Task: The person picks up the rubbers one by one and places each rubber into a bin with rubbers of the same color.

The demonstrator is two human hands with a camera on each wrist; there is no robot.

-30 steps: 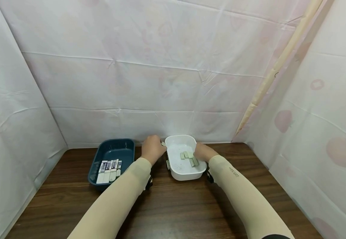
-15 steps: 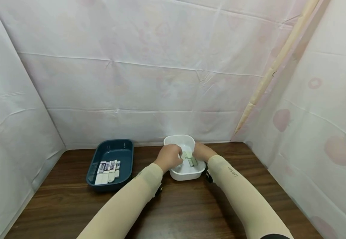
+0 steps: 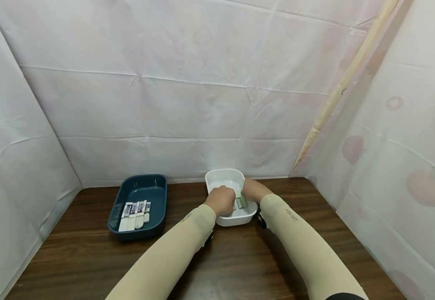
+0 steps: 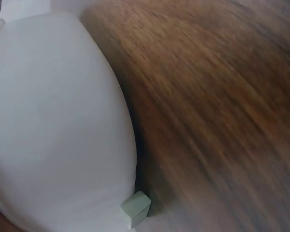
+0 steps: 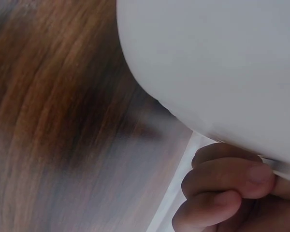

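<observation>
left hand (image 3: 221,200): curled inside white tub (image 3: 225,176), grasp hidden | right hand (image 3: 251,189): curled over the tub's right rim, steadying | pale erasers (image 3: 240,203): between hands, frame centre | blue tray (image 3: 142,187): left, sorted erasers

Smooth plastic tub (image 3: 222,177), wood-grain table (image 3: 232,258)

One dark blue plastic tray (image 3: 139,189) at left, one white plastic tub (image 3: 222,178) at right — two hands, left hand (image 3: 221,200), right hand (image 3: 252,190).

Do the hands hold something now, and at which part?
Right hand grips the white plastic tub at its right rim. Left hand reaches inside; any hold cannot be told.
</observation>
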